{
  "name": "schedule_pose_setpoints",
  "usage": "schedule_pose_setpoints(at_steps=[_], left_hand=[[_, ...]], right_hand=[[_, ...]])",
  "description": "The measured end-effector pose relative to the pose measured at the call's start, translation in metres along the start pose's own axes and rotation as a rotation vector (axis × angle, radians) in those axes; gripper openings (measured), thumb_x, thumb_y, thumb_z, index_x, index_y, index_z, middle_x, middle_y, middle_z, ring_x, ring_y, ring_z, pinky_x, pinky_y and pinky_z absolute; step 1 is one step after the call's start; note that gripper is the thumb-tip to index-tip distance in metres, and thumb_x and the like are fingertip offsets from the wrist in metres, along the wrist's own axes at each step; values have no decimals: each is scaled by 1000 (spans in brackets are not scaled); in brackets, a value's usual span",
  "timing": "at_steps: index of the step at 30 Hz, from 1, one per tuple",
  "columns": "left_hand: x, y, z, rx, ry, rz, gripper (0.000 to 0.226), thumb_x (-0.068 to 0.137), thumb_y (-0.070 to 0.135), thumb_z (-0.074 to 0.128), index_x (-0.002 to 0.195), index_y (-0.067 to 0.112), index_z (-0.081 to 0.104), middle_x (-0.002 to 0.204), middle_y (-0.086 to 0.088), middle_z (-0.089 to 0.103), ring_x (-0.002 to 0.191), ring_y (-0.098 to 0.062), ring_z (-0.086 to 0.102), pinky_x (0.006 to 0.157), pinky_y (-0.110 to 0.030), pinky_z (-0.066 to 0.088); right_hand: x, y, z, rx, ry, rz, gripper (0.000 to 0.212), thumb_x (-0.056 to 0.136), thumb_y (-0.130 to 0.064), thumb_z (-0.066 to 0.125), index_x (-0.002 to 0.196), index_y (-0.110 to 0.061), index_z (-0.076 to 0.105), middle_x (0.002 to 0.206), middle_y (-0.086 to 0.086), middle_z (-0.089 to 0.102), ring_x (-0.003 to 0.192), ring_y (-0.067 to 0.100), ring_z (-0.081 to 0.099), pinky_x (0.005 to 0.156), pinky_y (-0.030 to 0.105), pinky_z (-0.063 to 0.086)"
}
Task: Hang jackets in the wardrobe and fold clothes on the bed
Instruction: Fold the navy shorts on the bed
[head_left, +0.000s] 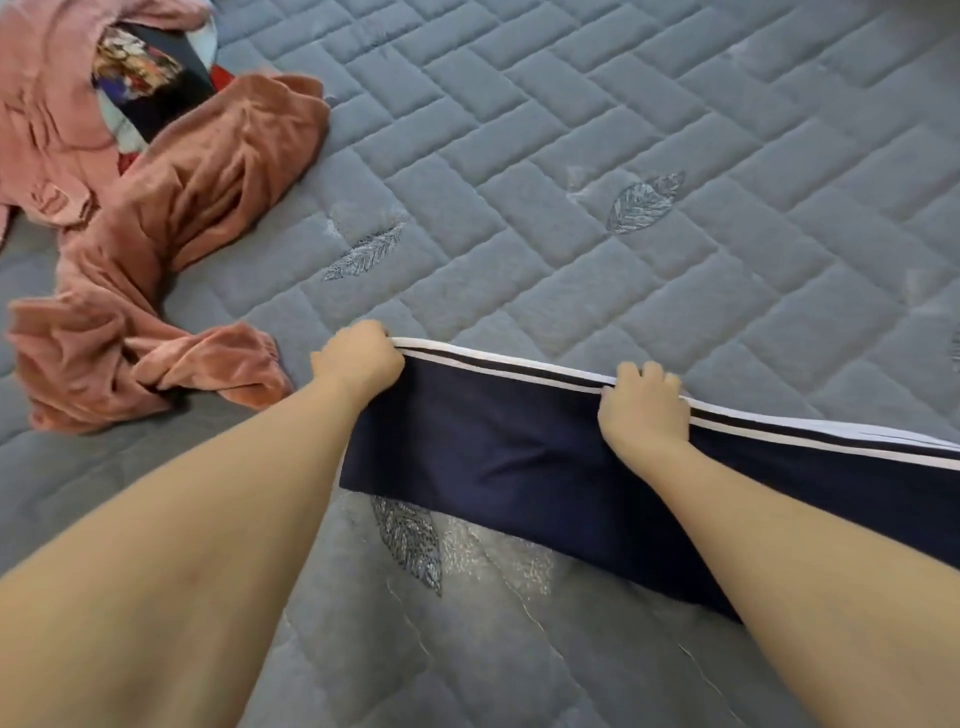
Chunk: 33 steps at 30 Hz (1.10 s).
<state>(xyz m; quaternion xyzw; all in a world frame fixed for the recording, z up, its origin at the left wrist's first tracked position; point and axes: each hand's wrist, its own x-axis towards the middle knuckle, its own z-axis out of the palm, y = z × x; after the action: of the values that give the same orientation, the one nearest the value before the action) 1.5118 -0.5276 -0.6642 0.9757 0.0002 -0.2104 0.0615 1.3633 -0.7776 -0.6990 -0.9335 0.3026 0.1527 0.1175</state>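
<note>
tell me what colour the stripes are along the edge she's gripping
White stripes on the navy garment, head view.

A garment (498, 457) lies on the bed (623, 156), with a clothes heap (156, 218) to its far left.

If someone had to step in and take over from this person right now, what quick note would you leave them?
Left hand: grips the left end of the striped edge of the navy garment.
Right hand: grips the same white-striped edge further right.
The navy garment is held stretched over the grey quilted bed; its right part runs out of view.
A rust-pink garment lies crumpled at left, unfolded, next to a paler pink piece with a patterned dark item showing in it.
Done: no folded clothes in view.
Left: fold the navy garment, then the pile. No wardrobe or jackets visible here.
</note>
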Motion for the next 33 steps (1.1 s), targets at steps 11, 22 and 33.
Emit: schedule_pose_setpoints(at_steps=[11, 22, 33], left_hand=[[41, -21, 45, -514, -110, -127, 21, 81, 19, 55, 95, 5, 60, 98, -17, 60, 90, -35, 58, 61, -32, 41], [30, -33, -1, -746, -380, 53, 17, 92, -2, 47, 95, 14, 51, 82, -12, 54, 34, -12, 42, 33, -19, 31], [26, -74, 36, -561, -270, -10, 18, 89, 9, 57, 79, 20, 46, 82, -8, 54, 69, -25, 53, 59, -35, 49]], right_hand=[[-128, -87, 99, -42, 131, -573, 70, 65, -57, 69, 120, -14, 64, 115, 9, 59, 99, 31, 59, 87, 43, 50], [-101, -139, 84, -120, 55, -455, 31, 73, -33, 72, 94, -18, 56, 92, 2, 56, 83, 24, 55, 67, 35, 41], [-114, -113, 72, -105, 3, -653, 60, 78, -47, 59, 127, -14, 49, 108, 5, 51, 89, 29, 53, 71, 40, 46]])
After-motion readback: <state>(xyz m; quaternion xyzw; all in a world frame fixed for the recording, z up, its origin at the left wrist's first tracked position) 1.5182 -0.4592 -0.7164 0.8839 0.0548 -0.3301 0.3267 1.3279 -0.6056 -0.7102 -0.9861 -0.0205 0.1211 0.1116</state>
